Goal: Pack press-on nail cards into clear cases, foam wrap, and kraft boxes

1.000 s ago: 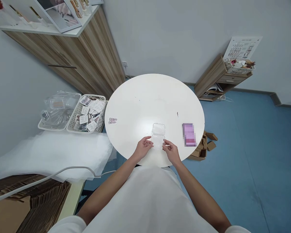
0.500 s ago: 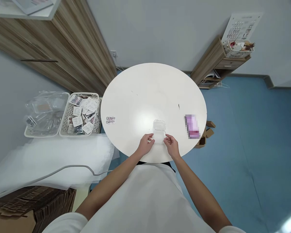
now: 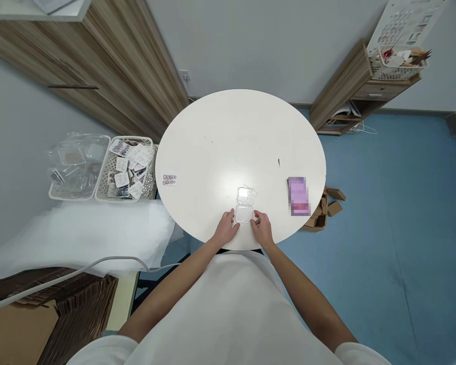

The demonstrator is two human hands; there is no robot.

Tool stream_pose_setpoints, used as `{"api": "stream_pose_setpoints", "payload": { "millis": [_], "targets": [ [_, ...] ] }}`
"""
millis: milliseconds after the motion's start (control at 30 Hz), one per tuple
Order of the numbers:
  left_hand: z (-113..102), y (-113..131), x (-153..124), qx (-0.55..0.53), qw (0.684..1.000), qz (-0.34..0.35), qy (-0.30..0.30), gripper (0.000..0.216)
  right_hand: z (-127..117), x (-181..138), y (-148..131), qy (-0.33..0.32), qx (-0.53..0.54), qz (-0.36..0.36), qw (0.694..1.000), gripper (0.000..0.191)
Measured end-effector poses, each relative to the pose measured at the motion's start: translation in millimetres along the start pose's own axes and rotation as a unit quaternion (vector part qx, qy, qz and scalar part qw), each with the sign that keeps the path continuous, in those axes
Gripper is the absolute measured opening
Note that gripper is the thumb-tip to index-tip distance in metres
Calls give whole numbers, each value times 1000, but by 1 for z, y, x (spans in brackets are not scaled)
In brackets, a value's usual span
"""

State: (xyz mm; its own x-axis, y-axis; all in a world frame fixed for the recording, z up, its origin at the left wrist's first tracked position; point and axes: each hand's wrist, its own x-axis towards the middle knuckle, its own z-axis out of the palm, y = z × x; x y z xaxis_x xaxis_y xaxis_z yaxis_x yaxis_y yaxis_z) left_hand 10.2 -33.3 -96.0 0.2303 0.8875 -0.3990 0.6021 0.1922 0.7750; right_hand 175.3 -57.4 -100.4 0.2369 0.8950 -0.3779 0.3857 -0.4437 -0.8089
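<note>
Left of a white table (image 3: 243,126), 2 baskets (image 3: 150,177) are standing; on it, a patterned card (image 3: 169,180) is lying. By the near edge, left hand (image 3: 226,228), fingers parted, is bordering an open clear case (image 3: 244,214); right hand (image 3: 262,229), fingers half-curled, opposite. Gripping cannot be confirmed. Purple item (image 3: 299,195) is lying rightmost.

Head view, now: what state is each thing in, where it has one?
Clear case: open, halves spread
Left hand: at case's left edge, grip unclear
Right hand: at case's right edge, grip unclear
Patterned card: flat on the white table
Card basket: heaped with cards
Left basket: filled with clear plastic
Drawer: appears shut
Purple item: pixelated, state unreadable
Cardboard: on the floor
</note>
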Motion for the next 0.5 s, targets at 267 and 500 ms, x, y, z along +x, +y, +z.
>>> {"api": "stream_pose_setpoints", "payload": {
  "millis": [267,500],
  "targets": [
    [11,2,-10,-100,992,-53,61,49,-4,-4,2,-39,71,4,997,42],
    [12,2,-16,-82,993,-59,64,43,-3,-7,7,-57,50,-9,997,41]
  ]
}}
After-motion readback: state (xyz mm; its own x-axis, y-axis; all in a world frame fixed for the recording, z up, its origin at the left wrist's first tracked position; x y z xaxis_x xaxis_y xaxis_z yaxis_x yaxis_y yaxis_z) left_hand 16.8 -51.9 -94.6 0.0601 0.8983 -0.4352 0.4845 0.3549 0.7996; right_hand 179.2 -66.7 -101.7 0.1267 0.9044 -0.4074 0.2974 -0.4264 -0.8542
